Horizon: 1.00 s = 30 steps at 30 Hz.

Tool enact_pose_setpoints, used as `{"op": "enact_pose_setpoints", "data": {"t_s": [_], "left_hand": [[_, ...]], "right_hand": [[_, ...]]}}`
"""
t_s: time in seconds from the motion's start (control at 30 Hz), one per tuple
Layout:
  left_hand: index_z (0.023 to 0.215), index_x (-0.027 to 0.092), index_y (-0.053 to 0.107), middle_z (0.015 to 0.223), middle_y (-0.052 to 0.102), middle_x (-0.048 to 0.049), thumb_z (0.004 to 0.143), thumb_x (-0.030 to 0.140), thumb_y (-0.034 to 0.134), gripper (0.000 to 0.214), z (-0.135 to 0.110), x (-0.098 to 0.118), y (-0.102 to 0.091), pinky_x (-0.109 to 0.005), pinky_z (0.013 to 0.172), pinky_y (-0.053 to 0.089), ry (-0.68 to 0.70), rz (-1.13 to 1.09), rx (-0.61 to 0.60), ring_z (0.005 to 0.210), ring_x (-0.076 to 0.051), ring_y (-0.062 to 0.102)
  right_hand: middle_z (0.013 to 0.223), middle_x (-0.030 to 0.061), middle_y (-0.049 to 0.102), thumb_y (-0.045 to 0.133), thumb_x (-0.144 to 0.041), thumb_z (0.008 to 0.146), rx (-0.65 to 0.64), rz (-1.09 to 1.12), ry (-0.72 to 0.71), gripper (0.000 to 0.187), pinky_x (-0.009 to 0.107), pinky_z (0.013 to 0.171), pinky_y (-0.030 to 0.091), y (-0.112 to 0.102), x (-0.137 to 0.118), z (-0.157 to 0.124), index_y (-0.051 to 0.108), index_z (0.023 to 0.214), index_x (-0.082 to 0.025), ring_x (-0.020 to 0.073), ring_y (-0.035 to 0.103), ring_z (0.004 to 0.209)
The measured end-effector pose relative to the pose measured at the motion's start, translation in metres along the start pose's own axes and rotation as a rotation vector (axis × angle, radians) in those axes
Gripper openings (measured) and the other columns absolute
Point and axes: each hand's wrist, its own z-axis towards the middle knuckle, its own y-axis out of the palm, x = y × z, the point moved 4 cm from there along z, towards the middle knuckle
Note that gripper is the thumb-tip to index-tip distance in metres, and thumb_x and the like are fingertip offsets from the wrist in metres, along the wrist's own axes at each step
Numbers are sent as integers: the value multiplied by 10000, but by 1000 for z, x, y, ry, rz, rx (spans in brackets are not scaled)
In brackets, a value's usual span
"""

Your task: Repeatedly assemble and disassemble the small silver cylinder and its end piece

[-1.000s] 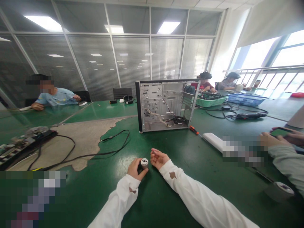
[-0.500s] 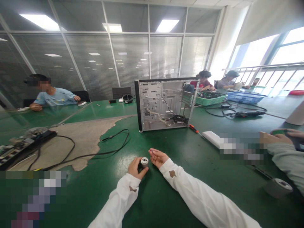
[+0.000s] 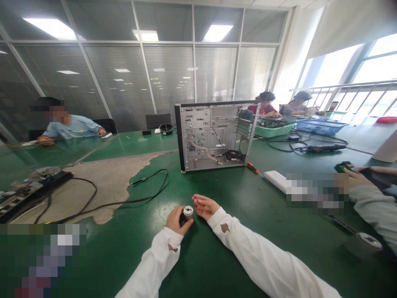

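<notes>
My left hand is wrapped around a small grey cylindrical part with a light top, held just above the green table. My right hand sits right beside it, fingers curled, pinching a tiny dark piece at the fingertips. Both arms wear white sleeves. An open computer case stands upright on the table beyond my hands.
A black cable loops to the left over a worn bare patch. An orange-handled screwdriver and a white bar lie to the right. A co-worker's hands hold a phone at right. Other people sit at the far side.
My hands stay together with the grey part. My right hand has turned slightly, bringing its fingertips up. The co-worker's phone at right has shifted left.
</notes>
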Motion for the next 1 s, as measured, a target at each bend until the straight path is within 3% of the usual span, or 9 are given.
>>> {"op": "enact_pose_setpoints", "data": {"t_s": [0.57,0.7,0.83,1.0], "left_hand": [[912,154,462,857,544,-70,633,337,523,340,1,3,-2,-345,710,419,26,10,7,804,-203,515],[904,158,466,843,544,-65,638,347,511,329,1,3,-2,-342,694,417,30,10,-1,792,-204,516],[909,151,464,853,543,-71,636,339,511,335,1,3,-2,-342,699,410,36,6,-2,801,-206,511],[916,160,463,851,546,-59,632,332,518,337,1,2,-1,-333,694,410,29,7,-12,796,-197,511]], "right_hand": [[736,22,612,652,-99,548,32,-51,-43,276,163,480,403,0,-2,-1,566,805,-151,89,571,633],[696,-3,594,673,-147,527,9,-241,-191,323,177,479,413,6,-7,-4,546,824,-163,88,563,581],[689,-17,570,678,-180,521,-51,-429,-410,348,243,603,454,15,-15,-8,513,826,-162,108,576,602],[681,-17,548,680,-246,515,-7,-571,-518,334,268,613,467,18,-15,-12,477,766,-159,123,579,604]]}}
